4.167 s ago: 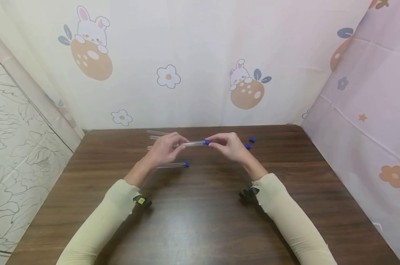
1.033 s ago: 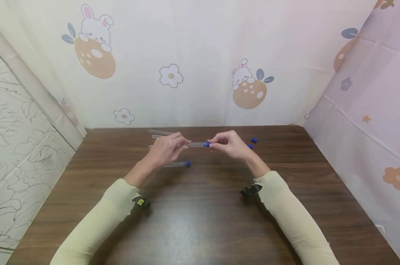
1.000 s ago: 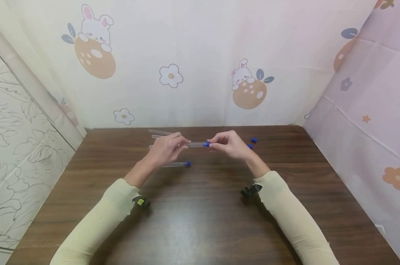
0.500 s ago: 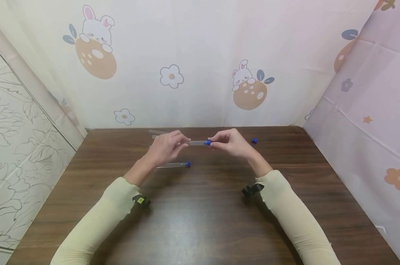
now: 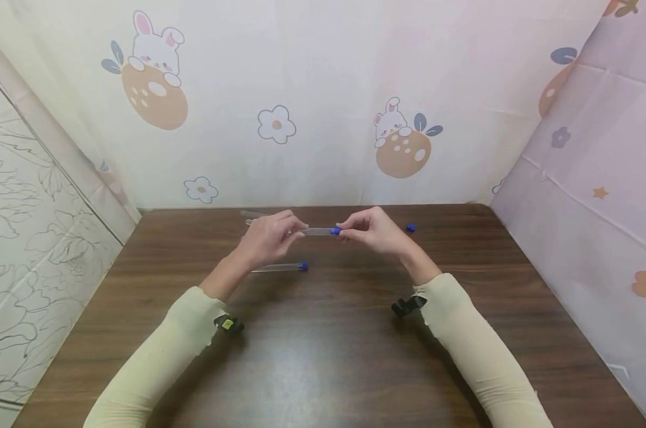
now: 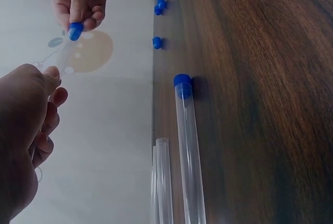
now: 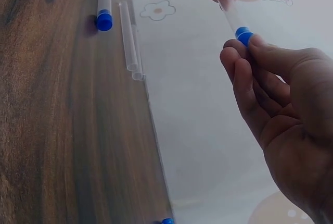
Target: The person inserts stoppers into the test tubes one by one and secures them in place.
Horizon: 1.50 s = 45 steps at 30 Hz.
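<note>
My left hand (image 5: 269, 239) holds a clear test tube (image 5: 319, 231) level above the far part of the table, gripping it between thumb and fingers. At the tube's right end sits a blue cap (image 5: 335, 231), pinched by the thumb and fingers of my right hand (image 5: 373, 232). In the right wrist view the cap (image 7: 243, 35) is at the tube's mouth, my thumb pressing its outer end. A second test tube (image 5: 277, 267), capped in blue, lies on the table below my left hand. The left hand covers part of it.
Several uncapped tubes (image 6: 164, 182) lie beyond the capped one, partly behind my left hand in the head view. Loose blue caps (image 6: 157, 42) rest near the table's far edge; one cap (image 5: 411, 227) shows right of my right hand. A printed curtain hangs behind the table (image 5: 323, 333).
Both hands keep their hold on the tube and cap, shifting only slightly. The right hand has moved a little right and now hides one loose cap in the head view.
</note>
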Each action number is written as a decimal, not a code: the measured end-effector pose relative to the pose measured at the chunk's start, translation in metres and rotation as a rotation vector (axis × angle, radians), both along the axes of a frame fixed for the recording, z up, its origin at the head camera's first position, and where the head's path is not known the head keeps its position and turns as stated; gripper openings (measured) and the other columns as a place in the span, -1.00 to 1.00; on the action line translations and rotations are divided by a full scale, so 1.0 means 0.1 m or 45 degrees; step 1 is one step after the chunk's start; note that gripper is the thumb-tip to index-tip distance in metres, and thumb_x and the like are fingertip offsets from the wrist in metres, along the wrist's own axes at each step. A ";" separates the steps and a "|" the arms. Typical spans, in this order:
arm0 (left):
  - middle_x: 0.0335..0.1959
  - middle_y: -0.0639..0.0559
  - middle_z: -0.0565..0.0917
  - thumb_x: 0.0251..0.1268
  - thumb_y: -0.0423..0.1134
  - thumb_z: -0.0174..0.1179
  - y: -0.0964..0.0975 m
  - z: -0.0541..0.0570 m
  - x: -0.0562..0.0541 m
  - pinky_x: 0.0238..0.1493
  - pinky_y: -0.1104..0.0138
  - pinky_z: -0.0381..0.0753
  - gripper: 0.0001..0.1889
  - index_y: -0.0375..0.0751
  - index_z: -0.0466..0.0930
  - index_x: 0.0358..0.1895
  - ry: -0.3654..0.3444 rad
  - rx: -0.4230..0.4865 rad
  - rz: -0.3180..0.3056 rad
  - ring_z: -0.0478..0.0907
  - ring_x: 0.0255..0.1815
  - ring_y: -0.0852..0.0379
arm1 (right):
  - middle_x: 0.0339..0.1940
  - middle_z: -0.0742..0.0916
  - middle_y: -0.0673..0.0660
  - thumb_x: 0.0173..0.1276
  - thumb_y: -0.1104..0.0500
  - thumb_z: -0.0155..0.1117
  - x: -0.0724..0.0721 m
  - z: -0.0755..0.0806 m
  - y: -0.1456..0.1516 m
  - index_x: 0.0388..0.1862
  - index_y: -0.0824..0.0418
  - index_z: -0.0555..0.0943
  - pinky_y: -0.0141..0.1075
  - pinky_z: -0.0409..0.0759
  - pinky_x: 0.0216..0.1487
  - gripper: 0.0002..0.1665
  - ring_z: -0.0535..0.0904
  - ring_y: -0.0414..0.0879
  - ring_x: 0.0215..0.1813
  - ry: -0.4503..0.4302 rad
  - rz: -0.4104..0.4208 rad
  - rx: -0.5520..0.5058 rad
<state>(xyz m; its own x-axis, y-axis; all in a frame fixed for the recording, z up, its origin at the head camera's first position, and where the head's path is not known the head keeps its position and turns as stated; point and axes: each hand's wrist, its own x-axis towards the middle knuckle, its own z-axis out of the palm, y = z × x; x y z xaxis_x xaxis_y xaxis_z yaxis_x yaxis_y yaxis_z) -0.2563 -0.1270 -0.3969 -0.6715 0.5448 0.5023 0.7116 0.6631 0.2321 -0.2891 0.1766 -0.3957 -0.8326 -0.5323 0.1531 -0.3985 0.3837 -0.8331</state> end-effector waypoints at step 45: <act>-0.16 -0.08 0.87 0.48 -0.28 0.50 -0.09 -0.17 -0.05 -0.45 0.45 0.41 -0.85 -0.25 0.79 -0.03 -0.037 0.141 -0.030 0.54 -0.49 0.15 | -0.10 0.92 0.46 0.56 0.41 0.44 0.01 -0.18 -0.09 0.07 0.47 0.83 0.22 0.89 0.07 -0.80 0.94 0.27 -0.09 0.009 0.005 -0.190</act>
